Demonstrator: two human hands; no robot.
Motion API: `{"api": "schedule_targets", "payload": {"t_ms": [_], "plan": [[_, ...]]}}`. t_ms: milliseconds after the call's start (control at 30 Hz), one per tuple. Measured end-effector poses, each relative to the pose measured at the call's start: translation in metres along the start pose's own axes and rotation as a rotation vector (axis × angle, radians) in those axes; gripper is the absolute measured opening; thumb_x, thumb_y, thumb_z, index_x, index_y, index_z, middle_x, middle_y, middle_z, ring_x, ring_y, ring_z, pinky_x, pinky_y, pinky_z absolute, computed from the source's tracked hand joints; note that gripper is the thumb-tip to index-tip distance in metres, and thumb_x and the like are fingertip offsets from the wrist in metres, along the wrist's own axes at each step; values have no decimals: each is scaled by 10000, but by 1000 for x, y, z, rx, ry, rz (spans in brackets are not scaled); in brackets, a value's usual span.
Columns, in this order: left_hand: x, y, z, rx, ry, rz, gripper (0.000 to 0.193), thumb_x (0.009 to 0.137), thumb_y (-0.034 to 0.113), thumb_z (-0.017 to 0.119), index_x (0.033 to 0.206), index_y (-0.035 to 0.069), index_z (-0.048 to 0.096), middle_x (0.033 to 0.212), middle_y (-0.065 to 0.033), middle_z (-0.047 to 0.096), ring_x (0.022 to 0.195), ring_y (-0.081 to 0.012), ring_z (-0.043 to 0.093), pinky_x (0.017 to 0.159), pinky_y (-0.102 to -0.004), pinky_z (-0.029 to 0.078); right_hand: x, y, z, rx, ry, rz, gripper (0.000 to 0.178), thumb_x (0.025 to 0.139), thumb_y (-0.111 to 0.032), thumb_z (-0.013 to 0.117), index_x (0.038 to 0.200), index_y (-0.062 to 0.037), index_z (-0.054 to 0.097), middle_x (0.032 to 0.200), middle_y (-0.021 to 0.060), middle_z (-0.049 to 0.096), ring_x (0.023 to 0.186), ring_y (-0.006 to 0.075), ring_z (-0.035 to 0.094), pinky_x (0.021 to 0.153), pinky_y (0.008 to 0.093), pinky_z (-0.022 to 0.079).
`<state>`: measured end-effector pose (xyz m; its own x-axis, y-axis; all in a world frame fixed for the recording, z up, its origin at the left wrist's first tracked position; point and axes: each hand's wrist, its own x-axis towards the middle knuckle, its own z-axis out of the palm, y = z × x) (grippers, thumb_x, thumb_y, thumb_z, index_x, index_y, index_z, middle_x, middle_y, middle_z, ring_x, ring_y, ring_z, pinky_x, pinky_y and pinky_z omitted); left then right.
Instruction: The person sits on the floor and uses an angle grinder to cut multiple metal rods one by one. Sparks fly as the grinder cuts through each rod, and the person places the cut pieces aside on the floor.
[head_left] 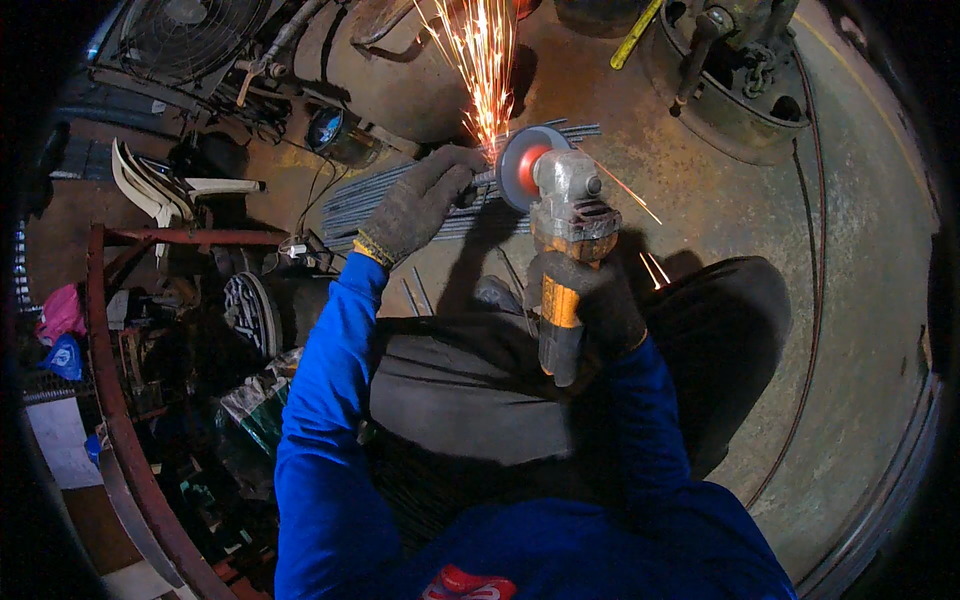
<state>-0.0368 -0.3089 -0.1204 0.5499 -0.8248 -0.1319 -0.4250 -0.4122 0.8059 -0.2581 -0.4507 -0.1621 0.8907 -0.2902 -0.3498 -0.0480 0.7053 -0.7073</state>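
Note:
My right hand, in a dark work glove, is wrapped round the yellow and black body of an angle grinder. The grinder's grey disc meets the end of a thin metal rod, and bright sparks spray away from the contact toward the far side. My left hand, in a grey knitted glove, is closed round that rod just left of the disc. The rest of the rod is hidden by the glove. Beneath, a bundle of similar metal rods lies on the floor.
A round metal drum base with a chain stands far right, beside a yellow bar. A dark cable curves along the right floor. To the left are a red metal frame, a fan and a tin.

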Motion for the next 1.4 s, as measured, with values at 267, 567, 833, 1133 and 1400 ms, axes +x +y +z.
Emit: {"api": "schedule_targets", "payload": {"t_ms": [267,567,833,1133,1400], "plan": [[-5,-10,-7,532,3,322,246,974,104,561,1201,20,607,1123,-132,613,848,-203,614,764,-323,516,10,13,-10,16,-81,-18,228,910,-136,701,1093,-18,633,879,94,685,773,206,693,680,340,560],[0,-54,-12,791,103,578,481,867,75,659,1333,33,548,1319,-222,587,1218,-423,567,1032,-480,487,7,17,-30,12,-131,-56,326,926,-138,690,1217,-21,599,986,89,680,834,207,684,736,341,569],[-4,-47,-21,866,101,516,484,867,85,654,1340,42,562,1339,-233,579,1231,-423,564,1038,-484,484,-4,4,-14,-31,-150,20,344,910,-141,675,1219,-9,601,974,109,685,790,222,691,708,359,579],[-4,-41,-14,860,57,491,456,886,73,614,1339,44,570,1353,-239,570,1204,-422,572,1033,-475,487,-10,-12,-6,79,-141,170,380,901,-136,666,1252,-18,585,938,119,684,758,234,697,640,365,589],[-3,-49,-19,845,30,483,445,928,82,573,1372,111,584,1404,-201,550,1290,-391,533,1074,-459,462,-6,-5,-18,105,-235,116,417,894,-98,685,1292,-38,577,1027,113,675,832,219,694,684,351,589]]}}
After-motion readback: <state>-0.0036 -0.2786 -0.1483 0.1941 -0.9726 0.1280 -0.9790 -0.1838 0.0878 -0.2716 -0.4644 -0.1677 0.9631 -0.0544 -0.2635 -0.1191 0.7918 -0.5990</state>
